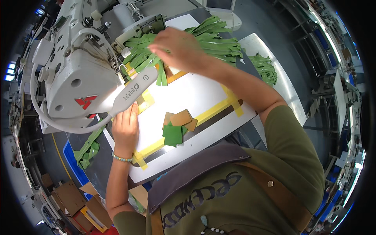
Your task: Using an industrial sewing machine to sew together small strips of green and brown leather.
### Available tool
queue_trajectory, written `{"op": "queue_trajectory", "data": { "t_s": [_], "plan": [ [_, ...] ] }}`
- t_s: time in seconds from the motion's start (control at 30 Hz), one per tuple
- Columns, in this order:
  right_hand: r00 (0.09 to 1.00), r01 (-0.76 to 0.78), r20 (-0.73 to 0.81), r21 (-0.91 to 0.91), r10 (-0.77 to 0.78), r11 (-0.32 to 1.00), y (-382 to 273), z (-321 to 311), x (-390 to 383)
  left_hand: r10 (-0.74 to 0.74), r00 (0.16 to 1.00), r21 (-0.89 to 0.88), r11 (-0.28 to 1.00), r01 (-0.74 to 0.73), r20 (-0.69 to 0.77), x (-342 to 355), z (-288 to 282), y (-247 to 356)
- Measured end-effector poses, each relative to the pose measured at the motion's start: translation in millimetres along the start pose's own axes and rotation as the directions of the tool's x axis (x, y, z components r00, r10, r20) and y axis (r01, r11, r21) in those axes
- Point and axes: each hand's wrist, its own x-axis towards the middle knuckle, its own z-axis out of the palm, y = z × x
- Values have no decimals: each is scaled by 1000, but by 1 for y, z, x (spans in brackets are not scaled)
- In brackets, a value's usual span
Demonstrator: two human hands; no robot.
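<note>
A white industrial sewing machine (84, 78) stands at the left, its needle area partly hidden by a white lamp (135, 90) on a bent cable. Next to the machine, my left hand (126, 124) lies flat with its fingers stretched out on the white work surface (184, 98); the lamp is close above the fingertips. My right hand (178, 46) is smeared by motion over a pile of green fabric strips (219, 45) behind the machine head. Whether its fingers hold a strip cannot be made out. Small green square pieces (173, 135) and tan square pieces (181, 117) lie overlapping nearer me.
Yellow tape (207, 113) edges the white surface. More green strips hang at the left table edge (92, 149) and others lie on a side table (288, 78) at the right. Cardboard boxes (68, 197) and a blue bin (74, 164) stand low at the left.
</note>
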Motion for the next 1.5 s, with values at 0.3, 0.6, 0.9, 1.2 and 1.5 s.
{"op": "queue_trajectory", "data": {
  "t_s": [0.3,0.6,0.9,1.2,1.5],
  "plan": [
    [976,-185,122,4,183,983,42,7,-9,-60,996,-41,998,58,-68,-3,5,-4],
    [626,-536,734,160,263,829,-22,-46,33,-131,986,-171,979,112,-105,-9,-3,-6],
    [773,-430,580,181,257,884,-48,29,11,-96,986,-276,960,55,-138,-8,-1,-5],
    [862,-350,456,220,221,911,-54,34,8,-96,994,-270,957,108,57,-3,2,-6],
    [888,-221,392,-99,242,970,-34,5,33,-157,985,-314,934,170,67,-3,0,-5]
  ]
}}
